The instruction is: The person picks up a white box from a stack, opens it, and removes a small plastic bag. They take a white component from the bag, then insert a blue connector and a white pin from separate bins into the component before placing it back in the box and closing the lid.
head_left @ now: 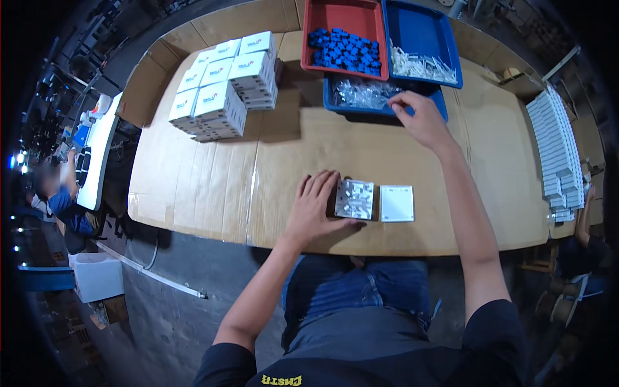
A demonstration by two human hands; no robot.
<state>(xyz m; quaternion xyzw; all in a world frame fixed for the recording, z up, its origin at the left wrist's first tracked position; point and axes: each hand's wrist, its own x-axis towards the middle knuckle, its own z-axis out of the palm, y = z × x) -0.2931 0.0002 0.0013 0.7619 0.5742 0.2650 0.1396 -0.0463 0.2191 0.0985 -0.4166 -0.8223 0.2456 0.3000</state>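
Note:
My left hand (316, 209) rests on the cardboard-covered table with its fingers spread, against the left side of an open square white plastic housing (354, 199). Small parts show inside that housing, too fine to make out. Just right of it lies a flat square white plate (396, 204). Farther out, my right hand (422, 119) is over the right part of the lower blue tray (332, 105), thumb and fingers pinched together. Whatever the pinch may hold is too small to tell. Clear plastic pieces (364, 93) lie in this tray.
A red tray (345, 14) of blue parts and another blue tray (419, 26) of whitish pieces stand at the back. White boxes (219, 100) are stacked back left; white plates (556, 142) are piled far right. People sit at either side, one by a white table (100, 155).

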